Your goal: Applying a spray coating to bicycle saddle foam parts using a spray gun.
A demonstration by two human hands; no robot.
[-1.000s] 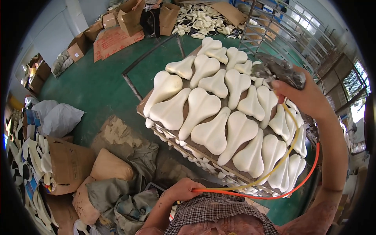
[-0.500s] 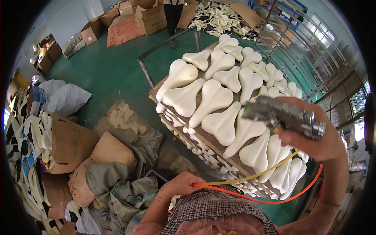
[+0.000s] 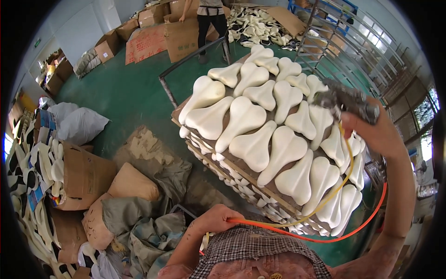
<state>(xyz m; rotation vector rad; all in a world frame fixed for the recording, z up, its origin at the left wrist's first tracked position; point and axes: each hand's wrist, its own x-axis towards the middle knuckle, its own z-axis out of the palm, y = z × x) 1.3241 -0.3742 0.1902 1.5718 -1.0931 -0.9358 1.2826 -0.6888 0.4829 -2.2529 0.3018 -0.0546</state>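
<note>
Print (image 3: 187, 46) on carton (image 3: 179, 35), red sheet (image 3: 145, 44); illegible

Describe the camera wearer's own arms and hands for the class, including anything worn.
The left hand and right hand are ungloved, and both forearms are bare. Small dark marks show on the left one. The person wears a dark-and-light checked apron; where any sleeves begin is unclear.

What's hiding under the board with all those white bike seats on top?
Below the near edge of the board, more white seats peek out. Further in, nothing can be seen: the board and its top seats cover it.
</note>
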